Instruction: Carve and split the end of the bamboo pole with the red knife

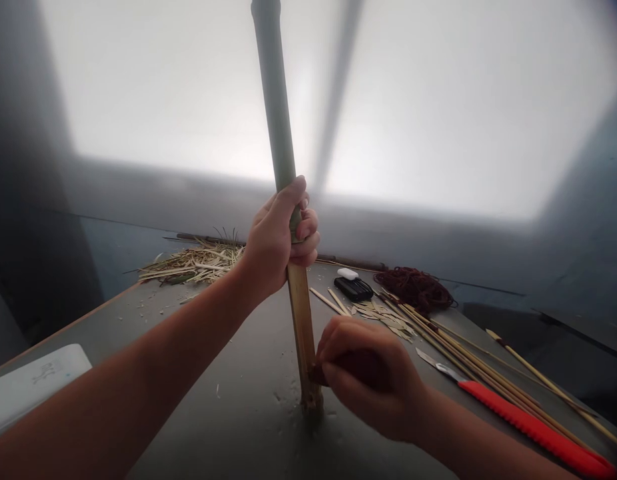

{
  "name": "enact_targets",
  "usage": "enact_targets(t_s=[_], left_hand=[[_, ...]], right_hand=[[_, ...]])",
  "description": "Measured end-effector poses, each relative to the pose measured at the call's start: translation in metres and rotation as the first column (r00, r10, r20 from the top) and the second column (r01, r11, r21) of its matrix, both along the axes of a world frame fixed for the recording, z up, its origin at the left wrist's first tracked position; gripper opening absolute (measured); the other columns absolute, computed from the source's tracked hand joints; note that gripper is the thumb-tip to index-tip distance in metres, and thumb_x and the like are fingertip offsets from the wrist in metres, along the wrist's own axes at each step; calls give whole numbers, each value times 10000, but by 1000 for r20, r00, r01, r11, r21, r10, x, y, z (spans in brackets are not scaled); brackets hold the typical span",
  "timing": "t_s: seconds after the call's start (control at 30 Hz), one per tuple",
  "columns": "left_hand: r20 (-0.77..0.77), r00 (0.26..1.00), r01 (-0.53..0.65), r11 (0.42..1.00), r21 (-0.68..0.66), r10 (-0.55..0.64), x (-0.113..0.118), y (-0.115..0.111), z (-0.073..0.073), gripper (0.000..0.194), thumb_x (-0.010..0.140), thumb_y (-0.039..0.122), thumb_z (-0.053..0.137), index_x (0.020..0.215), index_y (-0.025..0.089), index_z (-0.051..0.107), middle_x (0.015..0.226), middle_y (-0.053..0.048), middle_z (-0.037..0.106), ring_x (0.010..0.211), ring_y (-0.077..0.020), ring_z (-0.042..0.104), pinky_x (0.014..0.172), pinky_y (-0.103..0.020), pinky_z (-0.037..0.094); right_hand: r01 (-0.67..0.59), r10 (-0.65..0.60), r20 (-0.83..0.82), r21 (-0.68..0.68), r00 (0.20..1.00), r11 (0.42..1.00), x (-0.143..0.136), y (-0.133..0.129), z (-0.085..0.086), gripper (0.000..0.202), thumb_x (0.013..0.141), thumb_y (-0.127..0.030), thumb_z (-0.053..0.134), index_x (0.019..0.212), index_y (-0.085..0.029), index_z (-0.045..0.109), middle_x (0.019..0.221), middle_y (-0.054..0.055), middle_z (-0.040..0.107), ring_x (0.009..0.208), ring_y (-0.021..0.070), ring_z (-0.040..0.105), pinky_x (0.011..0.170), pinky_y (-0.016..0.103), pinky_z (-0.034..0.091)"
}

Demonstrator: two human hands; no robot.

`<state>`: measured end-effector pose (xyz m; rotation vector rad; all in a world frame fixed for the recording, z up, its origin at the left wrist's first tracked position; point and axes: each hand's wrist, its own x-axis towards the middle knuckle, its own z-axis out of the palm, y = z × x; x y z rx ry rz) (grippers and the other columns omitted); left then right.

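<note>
A long bamboo pole (276, 100) stands nearly upright, its top leaning slightly left and its lower end on the grey table (188, 413). My left hand (286, 233) is wrapped round the middle of the pole. Below that grip the pole shows a paler, cut-open face. Beside this lower part, on the right, my right hand (366, 377) is closed round a dark brown object (363, 367), whose tip touches the pole near its foot. Most of that object is hidden by my fingers.
Bamboo shavings (198, 263) lie at the back left, a white box (38, 383) at the left edge. To the right are a black object (353, 289), dark red cord (413, 288), bamboo chips (386, 317), thin sticks (468, 353) and a red-handled knife (528, 417).
</note>
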<state>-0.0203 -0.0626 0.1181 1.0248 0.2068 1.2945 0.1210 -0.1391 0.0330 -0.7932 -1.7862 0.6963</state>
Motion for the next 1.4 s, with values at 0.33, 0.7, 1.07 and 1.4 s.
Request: enact_targets(t_s=[0.33, 0.7, 1.07, 1.4], left_hand=[[-70, 996, 62, 997, 51, -58, -4, 8, 1, 339, 864, 446, 582, 699, 213, 400, 472, 100, 348, 281, -28, 296, 311, -147, 263], [-101, 992, -73, 996, 59, 79, -1, 3, 2, 361, 836, 473, 632, 721, 215, 407, 476, 100, 364, 298, -42, 327, 322, -169, 333], [-149, 980, -115, 986, 118, 132, 0, -8, 6, 366, 833, 460, 646, 701, 211, 412, 486, 78, 396, 319, -51, 338, 337, -193, 351], [-157, 975, -134, 981, 143, 156, 0, -7, 5, 393, 807, 498, 665, 705, 213, 414, 482, 77, 396, 322, -54, 337, 335, -201, 356]], right_hand=[[-172, -25, 445, 397, 895, 902, 16, 9, 2, 92, 747, -138, 557, 738, -228, 570, 689, 49, 602, 569, 159, 515, 516, 289, 422], [-365, 39, 652, 373, 757, 853, 5, -8, 0, 88, 828, -144, 549, 829, -217, 598, 778, 56, 640, 735, 182, 564, 705, 300, 479], [-398, -116, 682, 546, 722, 738, -15, -9, -31, 411, 1035, -363, 226, 792, -231, 531, 668, -18, 473, 569, 136, 366, 589, 260, 357], [-238, -209, 645, 534, 735, 811, -24, -5, -59, 266, 869, -266, 466, 622, -211, 386, 563, -26, 442, 516, 101, 375, 511, 188, 362]])
